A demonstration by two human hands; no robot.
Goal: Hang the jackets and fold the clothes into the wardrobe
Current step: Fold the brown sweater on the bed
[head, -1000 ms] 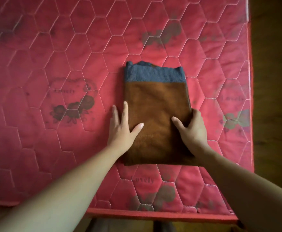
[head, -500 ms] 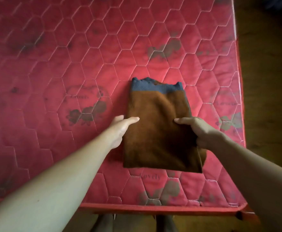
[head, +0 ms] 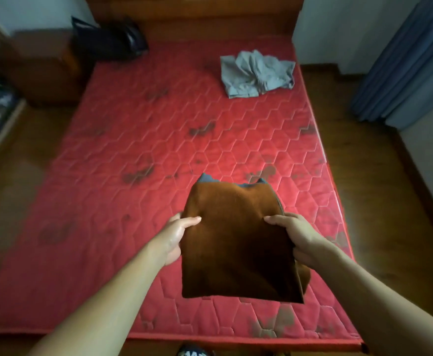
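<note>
A folded brown garment [head: 236, 242] with a blue-grey ribbed band at its far end hangs in the air above the near part of the red quilted mattress [head: 138, 155]. My left hand [head: 176, 237] grips its left edge, thumb on top. My right hand [head: 297, 240] grips its right edge the same way. A crumpled grey garment [head: 256, 73] lies unfolded at the far right of the mattress.
A dark bag [head: 107, 39] sits at the mattress's far left by the wooden headboard [head: 192, 16]. A wooden nightstand [head: 43, 65] stands to the left. Blue curtains [head: 405, 57] hang at the right. Wooden floor [head: 379, 191] runs along both sides of the bed.
Both hands closed on the sides of the folded brown garment and lifted it off the mattress. The view tipped up and now takes in the whole bed.
</note>
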